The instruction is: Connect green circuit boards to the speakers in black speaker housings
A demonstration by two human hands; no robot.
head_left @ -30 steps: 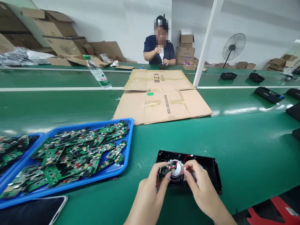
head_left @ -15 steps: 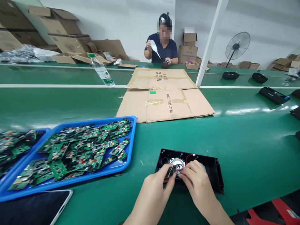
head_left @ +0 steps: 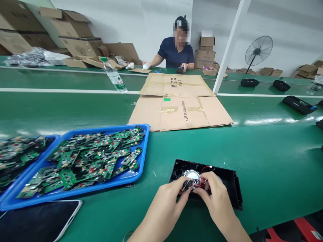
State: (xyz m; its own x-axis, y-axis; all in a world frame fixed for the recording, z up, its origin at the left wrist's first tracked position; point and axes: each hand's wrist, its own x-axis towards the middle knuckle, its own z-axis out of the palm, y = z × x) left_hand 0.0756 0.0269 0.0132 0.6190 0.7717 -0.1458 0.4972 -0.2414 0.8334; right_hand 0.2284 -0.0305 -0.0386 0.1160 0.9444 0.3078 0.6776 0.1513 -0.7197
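Over an open black plastic housing (head_left: pixel 234 190), my left hand (head_left: pixel 169 198) pinches a small circuit board (head_left: pixel 186 185) between thumb and fingers. Thin red and black wires (head_left: pixel 200 183) run from the board's right end. My right hand (head_left: pixel 217 191) is closed on these wires close to the board, its fingertips almost meeting those of the left. Inside the housing, behind my fingers, sits a round silver speaker (head_left: pixel 191 174). A red wire with a white plug (head_left: pixel 210 166) lies at the housing's far edge. The wire ends between my fingertips are partly hidden.
On the left stand blue trays (head_left: pixel 145 148) heaped with green circuit boards (head_left: pixel 67 178), and a dark tablet (head_left: pixel 37 220) lies before them. Flattened cardboard (head_left: pixel 174 114) covers the bench ahead. Beyond are a water bottle (head_left: pixel 116 79) and a co-worker (head_left: pixel 176 50). Black housings (head_left: pixel 299 105) lie at right.
My right fingers have shifted slightly and opened a little around the wires, showing more of the red loop. Across the bench, the co-worker has lowered the white bottle to the table.
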